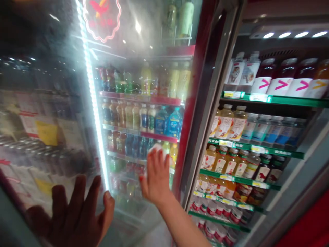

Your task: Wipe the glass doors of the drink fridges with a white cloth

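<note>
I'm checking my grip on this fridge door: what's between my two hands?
In the head view, a glowing white LED strip separates the left hand from the right hand, with drink bottles behind the glass.

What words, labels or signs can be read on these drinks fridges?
">" in pink, on the white label of a dark red drink bottle
">" in yellow, on the label of an orange drink bottle
The shelf-edge tags: too small to read.
The round lit sign: no readable words.

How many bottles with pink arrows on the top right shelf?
3, in a row on the top green-edged shelf: left bottle, middle bottle, right bottle. More may be hidden behind them.
</note>
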A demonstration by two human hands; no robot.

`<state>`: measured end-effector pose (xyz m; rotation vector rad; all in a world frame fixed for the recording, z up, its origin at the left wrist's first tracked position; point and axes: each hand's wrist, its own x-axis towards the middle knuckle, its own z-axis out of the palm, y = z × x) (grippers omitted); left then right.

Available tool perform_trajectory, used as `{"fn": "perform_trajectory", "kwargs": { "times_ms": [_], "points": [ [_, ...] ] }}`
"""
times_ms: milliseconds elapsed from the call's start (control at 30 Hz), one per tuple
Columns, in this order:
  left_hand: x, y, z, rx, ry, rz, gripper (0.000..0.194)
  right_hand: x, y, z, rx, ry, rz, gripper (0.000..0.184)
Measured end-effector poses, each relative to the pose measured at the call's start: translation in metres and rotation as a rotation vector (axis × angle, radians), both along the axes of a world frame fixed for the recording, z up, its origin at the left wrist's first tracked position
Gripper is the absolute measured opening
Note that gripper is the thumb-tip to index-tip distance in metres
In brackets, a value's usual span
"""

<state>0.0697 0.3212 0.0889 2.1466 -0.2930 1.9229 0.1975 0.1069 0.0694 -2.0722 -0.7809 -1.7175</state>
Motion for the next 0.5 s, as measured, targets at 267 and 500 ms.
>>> {"fn": "perform_trajectory", "kwargs": {
  "times_ms": [267, 500],
  "points": [
    [0.009, -0.008, 0.009, 0.237, -0.167, 0.287, 0.077, 0.037, -0.062, 0.041, 0.296, 0.11, -0.136, 0.077],
    [0.001, -0.001, 0.005, 0.174, -0.165, 0.262, 0.081, -0.011, 0.001, 0.037, -0.49, -0.305, 0.153, 0.063]
  ]
}}
